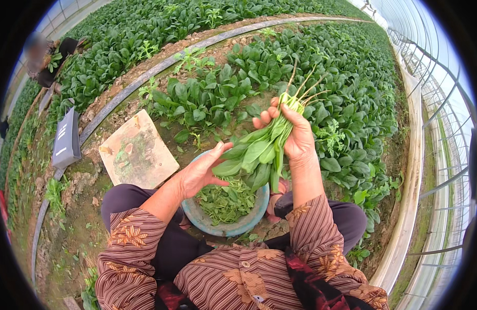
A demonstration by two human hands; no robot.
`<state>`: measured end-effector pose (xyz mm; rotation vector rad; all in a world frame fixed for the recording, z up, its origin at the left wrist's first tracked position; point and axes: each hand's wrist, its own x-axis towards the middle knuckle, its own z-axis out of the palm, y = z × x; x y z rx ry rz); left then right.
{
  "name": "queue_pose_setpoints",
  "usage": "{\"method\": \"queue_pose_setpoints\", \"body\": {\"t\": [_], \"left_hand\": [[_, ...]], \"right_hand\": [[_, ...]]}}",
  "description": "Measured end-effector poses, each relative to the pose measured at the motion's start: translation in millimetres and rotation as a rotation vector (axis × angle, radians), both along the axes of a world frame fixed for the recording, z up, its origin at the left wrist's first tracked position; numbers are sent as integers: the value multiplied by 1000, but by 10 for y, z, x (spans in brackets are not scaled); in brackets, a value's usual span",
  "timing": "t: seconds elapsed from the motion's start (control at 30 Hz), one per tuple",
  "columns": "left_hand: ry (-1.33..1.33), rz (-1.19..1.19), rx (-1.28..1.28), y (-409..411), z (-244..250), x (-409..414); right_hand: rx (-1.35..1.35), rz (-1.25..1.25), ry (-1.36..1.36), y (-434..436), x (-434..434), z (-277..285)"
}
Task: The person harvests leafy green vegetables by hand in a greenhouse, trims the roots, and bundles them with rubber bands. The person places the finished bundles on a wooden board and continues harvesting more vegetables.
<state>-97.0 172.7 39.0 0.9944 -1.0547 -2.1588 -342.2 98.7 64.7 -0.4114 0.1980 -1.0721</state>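
My right hand [298, 135] grips a bunch of leafy greens that look like spinach [258, 151] by the stems. Thin pale roots point up and away from me, and the leaves hang down to the left. Beside the leaf tips, my left hand [203, 166] is spread, thumb and fingers apart, with nothing in it; whether it touches the leaves I cannot tell. Below both hands, between my feet, stands a round blue basin [223, 230] with a dirty rim. Loose small leaves and trimmings [227, 203] lie inside it.
A dirty pale square board [163, 157] with peg-like stubs lies left of the basin. Beyond it stands a grey bag [66, 135] bearing writing, near a grey hose [118, 97]. Dense greens [350, 116] grow ahead and right, beside plastic sheeting [407, 186]. Another person [48, 58] crouches at far left.
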Motion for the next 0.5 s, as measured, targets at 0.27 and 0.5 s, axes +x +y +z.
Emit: {"method": "queue_pose_setpoints", "body": {"t": [0.27, 0.5], "left_hand": [[446, -152, 26, 166, -216, -141], [94, 21, -18, 166, -247, -103]], "right_hand": [[22, -101, 24, -146, -169, -75], [27, -192, 99, -156, -205, -130]]}}
